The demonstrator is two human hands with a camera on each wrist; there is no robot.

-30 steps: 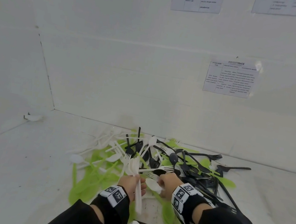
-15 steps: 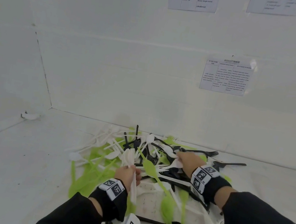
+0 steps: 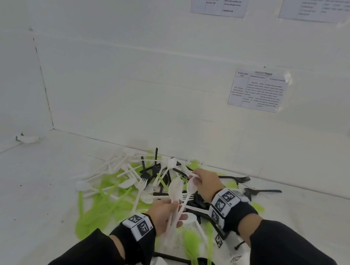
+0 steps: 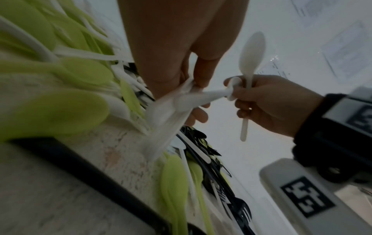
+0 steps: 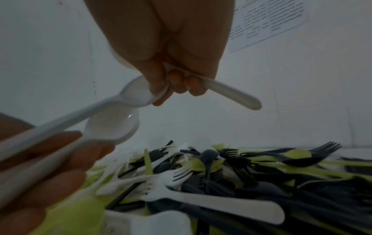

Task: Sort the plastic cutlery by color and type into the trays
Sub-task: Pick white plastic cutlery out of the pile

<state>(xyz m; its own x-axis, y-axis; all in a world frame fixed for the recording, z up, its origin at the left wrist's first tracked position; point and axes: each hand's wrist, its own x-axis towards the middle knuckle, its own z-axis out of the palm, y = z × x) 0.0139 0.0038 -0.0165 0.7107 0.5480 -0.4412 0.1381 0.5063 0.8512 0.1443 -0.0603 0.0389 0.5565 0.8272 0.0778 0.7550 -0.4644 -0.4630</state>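
Note:
Over a mixed pile of white, green and black plastic cutlery (image 3: 153,181), my left hand (image 3: 176,214) grips a bundle of white spoons (image 3: 175,191) by the handles, bowls up. My right hand (image 3: 198,181) is just right of the bundle. It holds a white spoon (image 4: 251,52) by the handle, and its fingertips pinch the bowl of another white spoon (image 5: 136,93) whose handle runs into the left hand's bundle (image 4: 171,111). No tray shows in any view.
The pile lies on a white table (image 3: 23,200) against a white back wall, with a side wall on the left. A black spoon (image 3: 195,263) and green spoons (image 3: 191,243) lie near the front. Black forks (image 3: 237,178) spread to the right.
My right hand reached out to the right side of the pile, took up a white spoon and came back to the bundle in my left hand, which rose slightly.

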